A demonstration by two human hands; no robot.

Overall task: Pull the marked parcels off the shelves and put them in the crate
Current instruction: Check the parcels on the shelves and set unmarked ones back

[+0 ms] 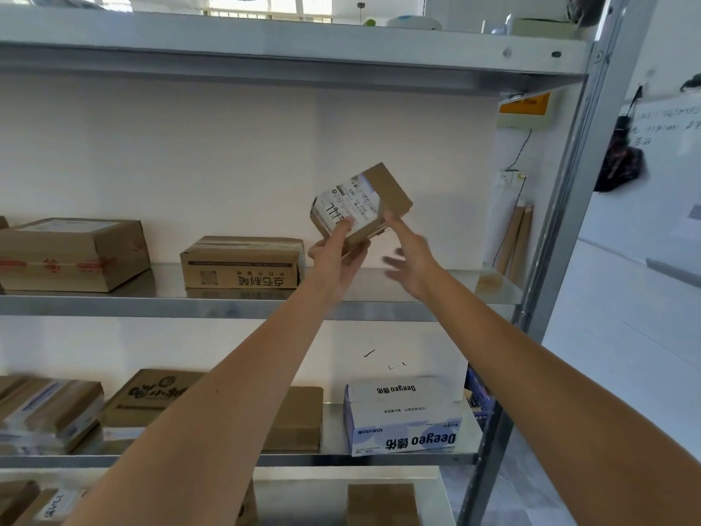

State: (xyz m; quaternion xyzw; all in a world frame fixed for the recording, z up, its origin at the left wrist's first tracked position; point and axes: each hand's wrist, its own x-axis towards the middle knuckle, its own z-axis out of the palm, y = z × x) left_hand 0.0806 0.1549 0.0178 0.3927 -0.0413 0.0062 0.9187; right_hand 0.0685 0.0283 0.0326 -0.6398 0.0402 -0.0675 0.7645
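The fingers (343,225) of the left hand (337,256) curl up around the near lower corner of a small brown parcel (360,205), thumb laid across its white printed label (351,203), so the hand grips it from below. The parcel is tilted, one corner pointing up, and is held in the air above the middle shelf (227,303), clear of its surface. The left forearm reaches up and forward from the lower left, wrist bent back slightly.

The right hand (411,258) is beside it on the right, fingers spread and mostly straight; its index fingertip (389,218) touches the parcel's lower right edge, while the other fingers are blurred and hang loose below, holding nothing. The right arm stretches in from the lower right.

Left of the gripping fingers, a taped cardboard box (242,263) sits on the same shelf; below both hands stands a white and blue box (404,415).
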